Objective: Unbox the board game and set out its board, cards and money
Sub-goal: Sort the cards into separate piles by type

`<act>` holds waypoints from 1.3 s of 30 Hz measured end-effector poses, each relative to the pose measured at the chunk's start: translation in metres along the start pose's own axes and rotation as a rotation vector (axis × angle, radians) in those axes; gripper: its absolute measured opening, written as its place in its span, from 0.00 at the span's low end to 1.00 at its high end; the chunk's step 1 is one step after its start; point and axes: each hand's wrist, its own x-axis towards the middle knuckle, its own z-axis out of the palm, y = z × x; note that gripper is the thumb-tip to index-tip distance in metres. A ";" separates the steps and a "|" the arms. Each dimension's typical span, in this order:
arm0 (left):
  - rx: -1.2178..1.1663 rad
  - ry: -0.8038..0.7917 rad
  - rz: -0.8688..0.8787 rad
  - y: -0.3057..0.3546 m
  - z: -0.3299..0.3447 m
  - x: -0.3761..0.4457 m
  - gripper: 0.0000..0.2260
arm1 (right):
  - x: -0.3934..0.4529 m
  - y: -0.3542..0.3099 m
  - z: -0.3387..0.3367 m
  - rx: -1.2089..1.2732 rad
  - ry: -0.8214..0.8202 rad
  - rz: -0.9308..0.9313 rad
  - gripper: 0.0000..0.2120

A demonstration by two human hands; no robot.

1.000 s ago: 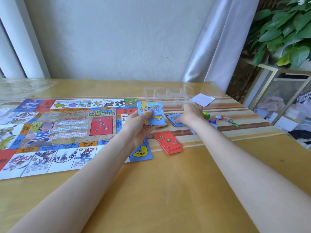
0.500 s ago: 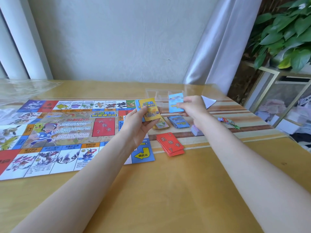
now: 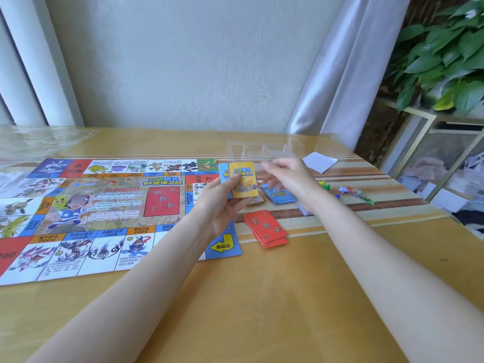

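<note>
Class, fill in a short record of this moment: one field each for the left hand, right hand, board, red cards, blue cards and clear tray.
left hand: holds a card stack, yellow card on top
right hand: blurred, grip unclear
board: unfolded flat on table
red cards: fanned pile beside board
blue cards: pile behind red cards
clear tray: at far table edge

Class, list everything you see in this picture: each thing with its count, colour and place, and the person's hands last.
game board: one, multicoloured, flat on table, left
red cards: one stack, beside board's right edge
blue cards: one stack, beyond red cards
clear tray: one, transparent, far side
white paper: one, right of tray
small tokens: several, mixed colours, far right
table: one, yellow-brown
plant: green, upper right
left hand: holds yellow-fronted cards
right hand: blurred, above blue cards
</note>
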 end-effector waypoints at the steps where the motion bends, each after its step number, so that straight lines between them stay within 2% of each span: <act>1: -0.006 -0.001 0.003 0.000 0.000 0.000 0.03 | -0.003 -0.004 0.002 0.093 -0.108 0.010 0.09; 3: -0.021 -0.038 0.015 0.002 0.000 -0.002 0.05 | -0.009 -0.008 0.009 0.113 -0.222 -0.008 0.10; 4: -0.024 -0.073 0.019 0.003 0.000 -0.003 0.06 | -0.011 -0.007 0.013 0.103 -0.223 -0.020 0.10; 7: -0.048 -0.136 0.023 0.007 0.003 -0.005 0.07 | -0.010 -0.005 0.014 0.154 -0.073 -0.029 0.05; 12: -0.017 -0.065 0.093 0.014 0.001 -0.005 0.07 | -0.004 -0.005 0.004 0.176 0.112 -0.055 0.05; 17: -0.057 0.092 0.104 0.020 -0.009 -0.001 0.03 | 0.000 -0.001 0.003 0.170 0.082 0.044 0.06; 19: -0.061 0.139 0.079 0.019 -0.012 0.001 0.03 | 0.003 0.005 0.009 0.085 0.070 0.101 0.06; 21: -0.005 0.157 0.056 0.018 -0.011 0.001 0.05 | 0.007 0.010 0.021 -0.017 0.085 0.114 0.13; 23: 0.050 0.155 0.045 0.016 -0.008 0.000 0.06 | 0.010 0.013 0.033 -0.207 0.103 0.070 0.16; 28: 0.065 0.153 0.000 0.014 -0.005 -0.002 0.05 | 0.001 0.013 0.046 -0.711 0.138 -0.039 0.13; 31: 0.051 0.174 0.043 0.016 -0.003 -0.002 0.07 | -0.002 0.006 0.037 -0.832 0.182 -0.078 0.10; 33: 0.012 0.142 0.077 0.017 -0.001 -0.003 0.07 | 0.000 0.000 0.017 -0.846 0.248 -0.015 0.11; 35: -0.013 0.097 0.074 0.016 0.003 -0.004 0.06 | 0.001 -0.002 -0.012 -0.854 0.259 0.142 0.15; 39: -0.011 0.033 0.009 0.005 0.011 -0.008 0.05 | -0.004 0.009 -0.054 -0.879 0.098 0.366 0.28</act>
